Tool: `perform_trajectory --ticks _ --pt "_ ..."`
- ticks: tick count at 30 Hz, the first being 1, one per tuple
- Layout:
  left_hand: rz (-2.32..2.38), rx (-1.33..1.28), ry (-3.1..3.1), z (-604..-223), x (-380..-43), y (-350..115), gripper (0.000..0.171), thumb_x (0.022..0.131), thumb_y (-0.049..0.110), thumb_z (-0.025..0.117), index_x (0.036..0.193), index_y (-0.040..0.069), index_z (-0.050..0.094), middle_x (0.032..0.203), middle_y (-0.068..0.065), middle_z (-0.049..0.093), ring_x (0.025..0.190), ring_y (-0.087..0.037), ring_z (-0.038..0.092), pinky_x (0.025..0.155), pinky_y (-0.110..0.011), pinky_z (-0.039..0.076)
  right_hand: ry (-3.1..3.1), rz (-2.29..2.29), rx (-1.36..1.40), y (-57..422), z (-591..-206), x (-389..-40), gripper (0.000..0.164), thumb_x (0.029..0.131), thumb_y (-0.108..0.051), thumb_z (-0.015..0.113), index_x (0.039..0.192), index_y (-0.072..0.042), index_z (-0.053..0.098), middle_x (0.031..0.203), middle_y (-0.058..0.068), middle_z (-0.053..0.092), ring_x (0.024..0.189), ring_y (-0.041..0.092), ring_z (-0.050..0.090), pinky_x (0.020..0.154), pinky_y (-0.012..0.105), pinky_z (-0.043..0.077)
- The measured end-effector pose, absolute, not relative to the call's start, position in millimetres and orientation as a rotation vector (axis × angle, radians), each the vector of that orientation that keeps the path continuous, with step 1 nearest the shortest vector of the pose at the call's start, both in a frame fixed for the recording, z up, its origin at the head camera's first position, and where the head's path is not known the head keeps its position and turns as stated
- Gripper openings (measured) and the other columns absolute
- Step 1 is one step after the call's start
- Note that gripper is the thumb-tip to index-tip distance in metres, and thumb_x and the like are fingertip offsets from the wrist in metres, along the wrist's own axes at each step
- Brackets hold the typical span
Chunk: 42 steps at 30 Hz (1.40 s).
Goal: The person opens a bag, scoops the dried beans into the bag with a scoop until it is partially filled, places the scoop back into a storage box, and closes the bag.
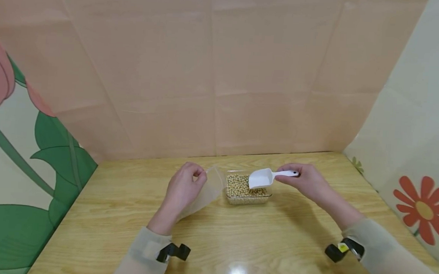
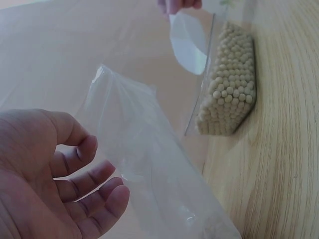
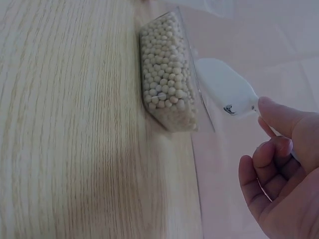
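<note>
My left hand (image 1: pixel 184 187) pinches the edge of a clear plastic bag (image 1: pixel 208 190) between thumb and index finger. The bag hangs to the right of that hand, and in the left wrist view the other fingers are loosely bent beside the film (image 2: pixel 149 159). With fingers and thumb, my right hand (image 1: pixel 309 182) grips the handle of a white scoop (image 1: pixel 261 178). The scoop's bowl is over a clear rectangular container (image 1: pixel 247 201) filled with pale round beans (image 1: pixel 238 186). No beans show in the bowl. A dark mark shows on the scoop (image 3: pixel 227 89) in the right wrist view.
The container stands on a wood-grain table (image 1: pixel 265 244), toward its back edge. A plain pinkish backdrop (image 1: pixel 215 78) rises behind the table. Printed walls with a red flower (image 1: pixel 424 210) on the right and green leaves (image 1: pixel 10 229) on the left flank it.
</note>
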<state>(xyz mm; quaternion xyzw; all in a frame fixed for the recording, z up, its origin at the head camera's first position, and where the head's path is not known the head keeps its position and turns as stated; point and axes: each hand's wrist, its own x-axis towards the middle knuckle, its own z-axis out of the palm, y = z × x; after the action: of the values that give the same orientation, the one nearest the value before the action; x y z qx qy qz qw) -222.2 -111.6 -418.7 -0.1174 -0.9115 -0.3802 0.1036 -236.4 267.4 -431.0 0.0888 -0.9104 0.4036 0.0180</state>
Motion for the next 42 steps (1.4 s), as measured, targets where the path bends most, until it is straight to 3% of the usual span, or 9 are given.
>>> perform_trajectory --ticks 15,34,42 --pt "-1.107 -0.361 -2.689 -420.3 -221.5 -113.0 0.015 0.106 0.013 0.065 0.104 0.005 0.079 0.118 -0.009 0.072 0.107 -0.028 0.068 0.095 -0.051 0.057 -2.864 1.133 0.409 264.0 -431.2 -243.0 0.029 0.099 -0.032 0.085 0.118 -0.010 0.083 0.094 0.003 0.075 0.072 0.018 0.057 0.059 0.031 0.044" --pt "-1.120 -0.350 -2.695 -420.5 -221.9 -112.3 0.015 0.105 0.014 0.066 0.105 0.006 0.079 0.120 -0.009 0.072 0.109 -0.028 0.068 0.097 -0.052 0.056 -2.901 1.126 0.467 252.6 -435.7 -249.5 0.023 0.100 -0.028 0.084 0.115 -0.011 0.083 0.109 0.007 0.080 0.084 0.019 0.068 0.070 0.036 0.054" --pt "-1.114 -0.356 -2.696 -420.8 -223.4 -112.3 0.015 0.106 0.014 0.065 0.105 0.006 0.078 0.120 -0.009 0.072 0.108 -0.028 0.068 0.096 -0.052 0.056 -2.915 1.272 0.372 251.2 -449.8 -253.0 0.033 0.100 -0.034 0.084 0.122 -0.010 0.082 0.112 0.008 0.079 0.091 0.020 0.066 0.075 0.036 0.053"
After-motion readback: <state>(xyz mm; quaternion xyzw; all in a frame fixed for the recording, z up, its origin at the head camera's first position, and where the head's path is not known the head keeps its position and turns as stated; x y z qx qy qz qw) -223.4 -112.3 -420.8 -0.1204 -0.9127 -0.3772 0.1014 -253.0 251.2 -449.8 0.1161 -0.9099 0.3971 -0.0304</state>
